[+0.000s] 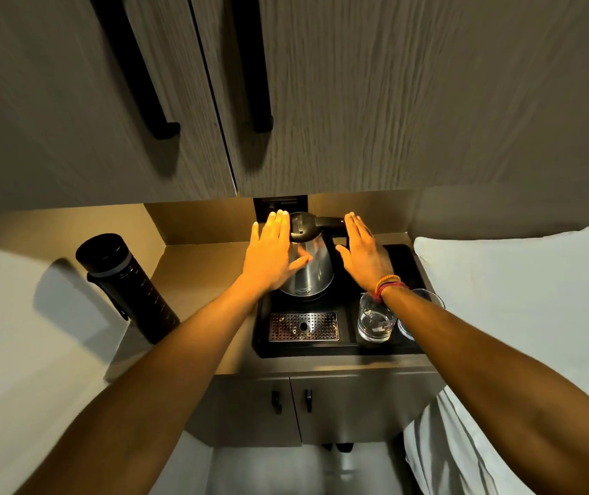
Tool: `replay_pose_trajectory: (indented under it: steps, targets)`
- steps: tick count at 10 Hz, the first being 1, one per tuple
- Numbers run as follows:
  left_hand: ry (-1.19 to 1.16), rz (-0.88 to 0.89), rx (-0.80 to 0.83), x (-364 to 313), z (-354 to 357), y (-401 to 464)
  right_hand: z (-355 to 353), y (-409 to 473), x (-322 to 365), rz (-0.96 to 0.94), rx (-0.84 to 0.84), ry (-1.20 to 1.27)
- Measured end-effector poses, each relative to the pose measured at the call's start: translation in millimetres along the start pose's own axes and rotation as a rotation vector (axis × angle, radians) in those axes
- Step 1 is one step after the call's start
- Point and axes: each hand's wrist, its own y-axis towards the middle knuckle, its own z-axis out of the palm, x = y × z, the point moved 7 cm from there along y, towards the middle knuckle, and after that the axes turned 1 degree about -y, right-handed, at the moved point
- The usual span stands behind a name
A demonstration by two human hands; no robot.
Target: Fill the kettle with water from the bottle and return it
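— Where's the kettle (308, 260)?
— On the black tray (343, 346), between both flat, spread hands: left hand (274, 253) against its side, right hand (366, 252) beside the handle.
— And the bottle (126, 285)?
— Left, on the counter (193, 269).

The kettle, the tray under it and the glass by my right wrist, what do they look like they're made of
The kettle body looks like brushed stainless steel, given its soft grey reflections; its lid and handle look like matte black plastic. The tray seems black plastic or lacquer with a slight sheen, holding a perforated shiny metal grate. The glass is clear and see-through, probably real glass.
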Motion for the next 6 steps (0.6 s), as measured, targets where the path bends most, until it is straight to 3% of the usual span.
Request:
replay_pose_trajectory:
  steps: [2,3,4,6]
  targets:
    - [0.107,-0.032,0.095,-3.0,6.7,-5.0,-6.6,6.0,21.3,-0.12,-0.002,-0.316]
    - [0.16,-0.048,0.152,-7.3,-9.3,-7.5,-13.6,-3.2,29.0,-0.062,0.121,-0.42]
    - [0.154,-0.032,0.133,-13.6,-25.3,-18.0,-22.2,-24.7,41.9,-0.076,0.125,-0.432]
    - [0.161,0.076,-0.175,-41.0,-102.6,-78.5,-82.4,-87.7,101.1,-0.329,-0.114,-0.536]
